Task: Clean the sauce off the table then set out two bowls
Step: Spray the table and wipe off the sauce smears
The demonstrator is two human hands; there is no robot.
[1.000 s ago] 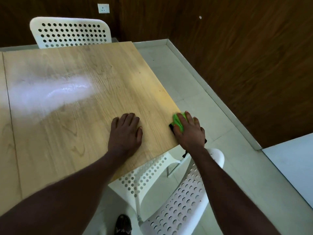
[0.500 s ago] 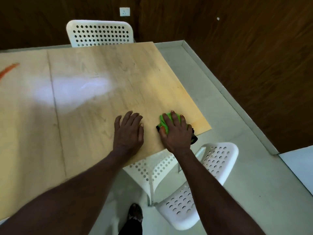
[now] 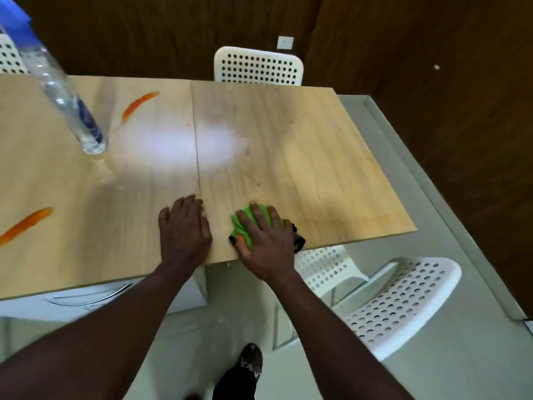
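My right hand (image 3: 266,241) presses flat on a green cloth (image 3: 245,223) with a black edge, near the front edge of the wooden table (image 3: 302,157). My left hand (image 3: 184,229) rests flat on the tabletop just left of it, fingers straight. Two orange sauce streaks lie on the table: one (image 3: 138,106) far back left of centre, the other (image 3: 26,225) at the left edge of view. No bowls are in sight.
A clear plastic water bottle (image 3: 72,111) with a blue label stands on the table at the back left. White perforated chairs stand behind the table (image 3: 258,67) and at its front right (image 3: 403,298). My shoe (image 3: 251,359) is on the grey floor.
My right hand has slid the green cloth leftward from the table's right corner along the front edge. The view has swung left, bringing the bottle and both sauce streaks into sight.
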